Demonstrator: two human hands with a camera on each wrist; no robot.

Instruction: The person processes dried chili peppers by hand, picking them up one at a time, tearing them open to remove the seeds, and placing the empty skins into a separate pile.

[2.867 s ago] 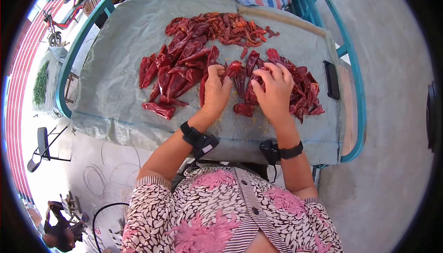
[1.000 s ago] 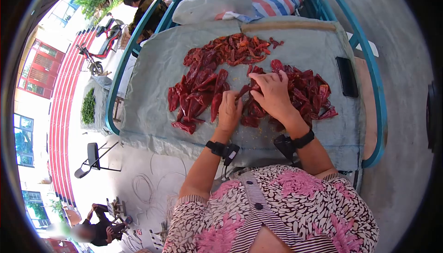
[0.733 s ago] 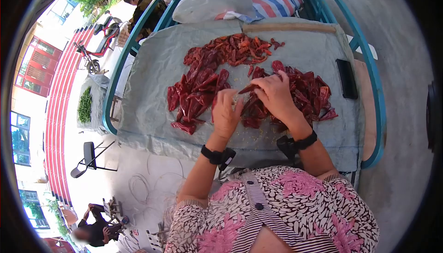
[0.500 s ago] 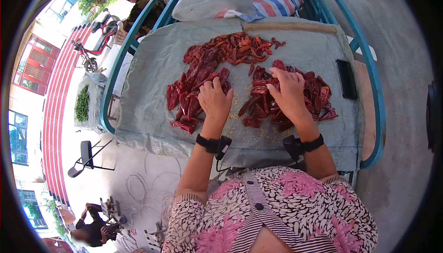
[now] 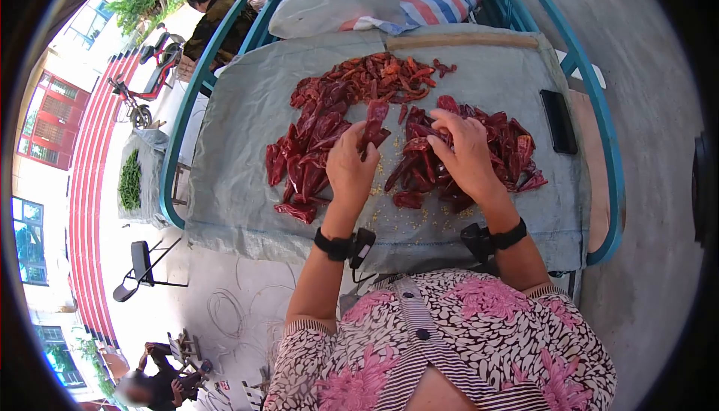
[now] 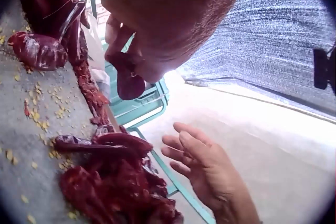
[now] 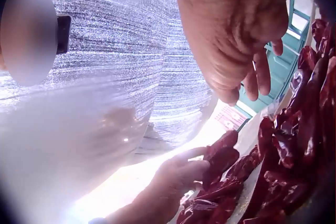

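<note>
In the head view my left hand (image 5: 349,167) pinches a dark red dried chili pepper (image 5: 377,113) between thumb and fingers. It holds the pepper up beside the left heap of dried chili peppers (image 5: 305,160). The same pepper (image 6: 130,83) hangs from the fingertips in the left wrist view. My right hand (image 5: 468,158) hovers at the near-left side of the right chili heap (image 5: 503,145), fingers loosely bent and nothing between them. The right wrist view shows that hand (image 7: 236,35) with its fingers apart, and the left hand (image 7: 170,182) gripping the pepper beyond.
Smaller, orange-red dried pieces (image 5: 389,74) lie at the back of the grey sheet (image 5: 240,126). Yellow seeds (image 5: 386,186) are scattered between the heaps. A black phone (image 5: 559,122) lies at the right, inside the teal cart rail (image 5: 610,179). Sacks (image 5: 341,10) sit behind.
Earlier both hands met at a pepper between the heaps. The right hand let it go at the right heap; the left reached the left heap and now lifts another pepper.
</note>
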